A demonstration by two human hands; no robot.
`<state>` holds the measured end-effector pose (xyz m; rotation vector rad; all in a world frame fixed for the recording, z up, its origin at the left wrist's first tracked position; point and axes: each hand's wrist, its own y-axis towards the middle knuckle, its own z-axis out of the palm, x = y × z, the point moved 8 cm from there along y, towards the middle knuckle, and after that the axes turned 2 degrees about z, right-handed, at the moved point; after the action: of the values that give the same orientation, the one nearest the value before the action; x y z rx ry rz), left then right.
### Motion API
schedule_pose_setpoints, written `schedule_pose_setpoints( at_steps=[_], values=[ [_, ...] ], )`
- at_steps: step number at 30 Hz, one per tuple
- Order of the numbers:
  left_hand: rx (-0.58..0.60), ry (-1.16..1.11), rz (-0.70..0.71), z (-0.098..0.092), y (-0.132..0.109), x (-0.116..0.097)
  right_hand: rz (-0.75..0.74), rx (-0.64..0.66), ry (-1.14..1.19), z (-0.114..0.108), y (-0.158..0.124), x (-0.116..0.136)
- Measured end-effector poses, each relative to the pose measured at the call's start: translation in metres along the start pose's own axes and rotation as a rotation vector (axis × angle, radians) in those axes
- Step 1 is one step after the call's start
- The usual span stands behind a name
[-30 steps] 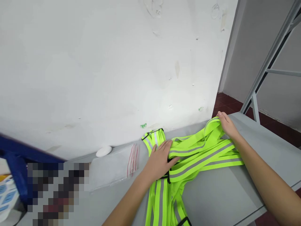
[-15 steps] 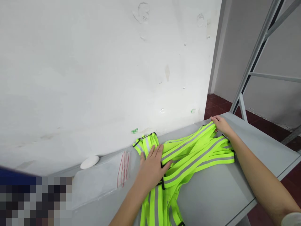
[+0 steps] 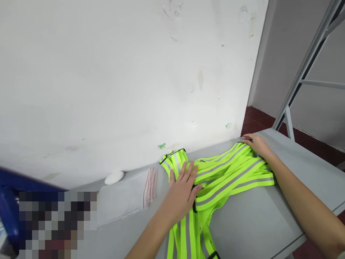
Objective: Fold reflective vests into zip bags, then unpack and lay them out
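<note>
A bundle of neon yellow-green reflective straps [image 3: 229,185] with grey stripes and black buckles lies on the grey table, its left part hanging toward the near edge of view. My left hand [image 3: 182,190] rests flat on the left part of the straps, fingers spread, beside a black buckle. At the far right end of the bundle, my right hand [image 3: 256,144] lies over the folded straps with its fingers stretched out. Part of the right hand's underside is hidden.
Clear plastic zip bags [image 3: 124,196] with red seal lines lie left of the straps, near a white oval object [image 3: 114,177]. A white wall [image 3: 121,90] borders the grey table [image 3: 256,216]. A metal frame [image 3: 302,77] stands at right. The lower left is pixelated beside something blue [image 3: 9,212].
My right hand has let go of the raised strap edge, which now lies lower. My left hand stays flat on the straps. The view has shifted slightly to the left.
</note>
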<state>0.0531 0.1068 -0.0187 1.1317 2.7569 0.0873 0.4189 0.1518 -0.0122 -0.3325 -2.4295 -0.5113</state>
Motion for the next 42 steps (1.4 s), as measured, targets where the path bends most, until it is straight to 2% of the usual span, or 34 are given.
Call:
schedule_pose_setpoints(
  at_steps=[3,4,6,8,10,12,14,16,18,21,23,25,29,37,39,42],
  values=[
    [0.002,-0.043,0.017,-0.005,-0.013,-0.002,-0.002,-0.029,-0.102,-0.015,-0.004,0.014],
    [-0.004,-0.051,0.012,-0.006,-0.017,-0.001,-0.02,-0.049,-0.138,-0.02,-0.009,0.026],
    [-0.004,-0.057,0.005,-0.005,-0.024,-0.002,-0.137,-0.051,-0.248,-0.02,-0.026,0.067],
    [0.014,-0.049,0.005,0.0,-0.027,-0.006,-0.302,0.036,-0.236,0.001,-0.057,0.116],
    [0.026,-0.027,-0.002,0.006,-0.028,-0.011,-0.44,0.235,-0.19,0.041,-0.098,0.158],
    [0.021,0.003,-0.024,0.01,-0.028,-0.015,-0.558,0.457,-0.174,0.086,-0.136,0.183],
    [0.009,0.033,-0.05,0.013,-0.027,-0.017,-0.567,0.609,-0.213,0.121,-0.155,0.179],
    [-0.005,0.061,-0.071,0.014,-0.027,-0.019,-0.488,0.656,-0.297,0.135,-0.149,0.151],
    [-0.015,0.087,-0.085,0.014,-0.027,-0.019,-0.412,0.616,-0.386,0.129,-0.128,0.114],
    [-0.004,0.119,-0.103,0.014,-0.026,-0.019,-0.292,0.545,-0.481,0.101,-0.094,0.061],
    [0.014,0.142,-0.109,0.015,-0.025,-0.02,-0.243,0.506,-0.519,0.084,-0.08,0.038],
    [0.017,0.161,-0.105,0.016,-0.023,-0.021,-0.243,0.483,-0.536,0.075,-0.074,0.028],
    [-0.011,0.171,-0.095,0.016,-0.018,-0.022,-0.276,0.453,-0.541,0.077,-0.067,0.029],
    [0.035,0.138,-0.097,0.011,-0.006,-0.02,-0.277,0.388,-0.555,0.077,-0.052,0.037],
    [0.035,0.136,-0.089,0.01,-0.007,-0.021,-0.272,0.342,-0.555,0.077,-0.06,0.052],
    [0.016,0.14,-0.078,0.009,-0.009,-0.024,-0.331,0.313,-0.461,0.088,-0.081,0.094]
  ],
)
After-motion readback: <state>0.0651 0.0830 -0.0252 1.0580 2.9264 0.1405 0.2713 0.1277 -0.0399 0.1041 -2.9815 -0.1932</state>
